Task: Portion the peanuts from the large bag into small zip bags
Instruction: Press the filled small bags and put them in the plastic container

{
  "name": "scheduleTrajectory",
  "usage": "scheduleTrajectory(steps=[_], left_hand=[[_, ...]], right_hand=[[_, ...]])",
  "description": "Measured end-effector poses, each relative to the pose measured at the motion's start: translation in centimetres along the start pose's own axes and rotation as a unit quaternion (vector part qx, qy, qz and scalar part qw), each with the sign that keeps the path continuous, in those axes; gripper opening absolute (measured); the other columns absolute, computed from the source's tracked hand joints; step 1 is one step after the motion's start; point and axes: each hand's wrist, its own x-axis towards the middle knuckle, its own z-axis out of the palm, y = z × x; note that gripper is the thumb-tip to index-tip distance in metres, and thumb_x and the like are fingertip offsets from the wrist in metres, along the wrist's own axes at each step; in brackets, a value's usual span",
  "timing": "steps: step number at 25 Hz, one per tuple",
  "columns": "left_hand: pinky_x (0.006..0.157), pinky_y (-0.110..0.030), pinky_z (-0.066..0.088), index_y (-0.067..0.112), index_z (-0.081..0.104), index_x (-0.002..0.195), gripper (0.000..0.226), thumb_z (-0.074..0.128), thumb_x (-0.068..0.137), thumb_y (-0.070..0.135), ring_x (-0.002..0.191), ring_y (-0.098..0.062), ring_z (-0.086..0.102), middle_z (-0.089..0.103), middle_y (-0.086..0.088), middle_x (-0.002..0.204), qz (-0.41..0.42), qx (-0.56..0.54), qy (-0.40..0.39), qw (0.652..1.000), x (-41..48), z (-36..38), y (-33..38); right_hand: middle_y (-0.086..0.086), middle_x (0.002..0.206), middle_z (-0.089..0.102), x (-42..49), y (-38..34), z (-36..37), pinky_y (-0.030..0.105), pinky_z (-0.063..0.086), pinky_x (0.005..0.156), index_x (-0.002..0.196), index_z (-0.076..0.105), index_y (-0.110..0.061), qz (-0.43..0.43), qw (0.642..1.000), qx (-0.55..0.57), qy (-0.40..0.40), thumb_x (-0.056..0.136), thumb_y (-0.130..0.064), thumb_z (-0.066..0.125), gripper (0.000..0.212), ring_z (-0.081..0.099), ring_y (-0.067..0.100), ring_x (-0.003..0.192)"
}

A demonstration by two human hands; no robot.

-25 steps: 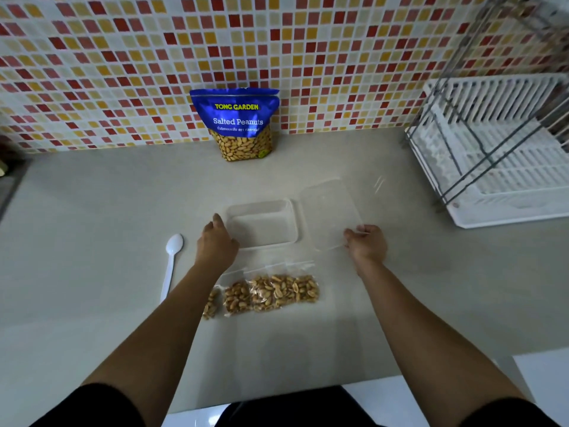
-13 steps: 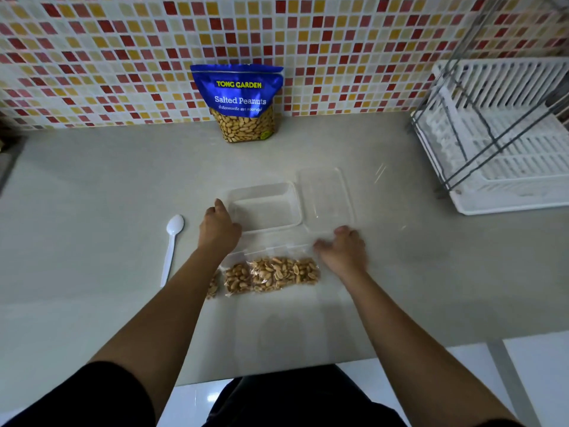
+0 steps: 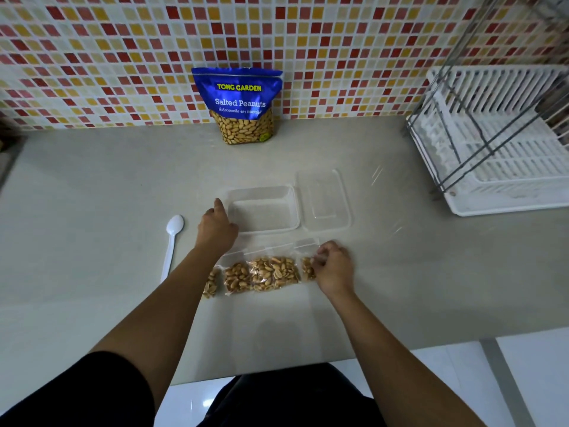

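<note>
A blue bag of salted peanuts [image 3: 238, 106] stands upright against the tiled wall. Several small clear zip bags filled with peanuts [image 3: 264, 274] lie in a row on the counter in front of me. My right hand [image 3: 332, 266] pinches the rightmost zip bag [image 3: 306, 266] at its edge. My left hand [image 3: 215, 229] rests on the left rim of an empty clear plastic container [image 3: 263, 211], fingers around its corner. The container's clear lid [image 3: 323, 200] lies flat just to its right.
A white plastic spoon [image 3: 171, 245] lies left of my left arm. A white dish rack with a metal frame [image 3: 498, 143] fills the right side. The beige counter [image 3: 92, 211] ends at a front edge near my body.
My right hand left the lid, moved down and left to the row of zip bags, and took hold of the rightmost one. My left hand stayed on the container.
</note>
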Motion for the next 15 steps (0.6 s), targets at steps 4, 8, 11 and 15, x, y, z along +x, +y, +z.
scheduleTrajectory(steps=[4,8,11,15], left_hand=[[0.091,-0.044,0.041,-0.002,0.018,0.143,0.065,0.050,0.090,0.017,0.113,-0.042,0.049,0.051,-0.027,0.123,0.005,-0.004,0.005,1.000,0.0,0.2,0.1],[0.091,-0.043,0.042,0.001,0.012,0.146,0.068,0.048,0.091,0.019,0.114,-0.040,0.050,0.050,-0.025,0.126,0.013,0.009,0.008,1.000,0.0,0.3,0.0],[0.088,-0.043,0.045,0.004,0.012,0.147,0.069,0.047,0.091,0.023,0.112,-0.040,0.052,0.051,-0.023,0.126,0.006,0.022,0.009,1.000,0.1,0.3,-0.2],[0.091,-0.044,0.044,0.005,0.010,0.148,0.069,0.046,0.092,0.023,0.113,-0.039,0.051,0.049,-0.023,0.128,0.002,0.022,0.007,1.000,-0.1,0.3,-0.2]], right_hand=[[0.003,0.087,0.069,-0.2,-0.3,-1.0,0.026,0.049,0.080,0.090,0.069,-0.010,-0.026,0.993,0.110,-0.031,0.082,-0.008,0.067,0.008,0.065,0.017,0.084],[-0.001,0.095,0.069,1.4,-3.3,-3.2,0.020,0.052,0.079,0.094,0.067,-0.018,-0.058,0.948,0.307,-0.062,0.084,-0.007,0.066,0.015,0.065,0.009,0.085],[-0.002,0.101,0.068,3.8,-6.7,-2.5,0.015,0.050,0.080,0.100,0.068,-0.014,-0.125,0.959,0.243,-0.069,0.083,-0.011,0.068,0.017,0.064,0.010,0.088],[0.012,0.117,0.060,6.0,-9.4,0.5,0.030,0.048,0.092,0.110,0.066,-0.008,-0.194,0.977,-0.035,-0.079,0.085,-0.020,0.064,0.027,0.062,0.024,0.099]])
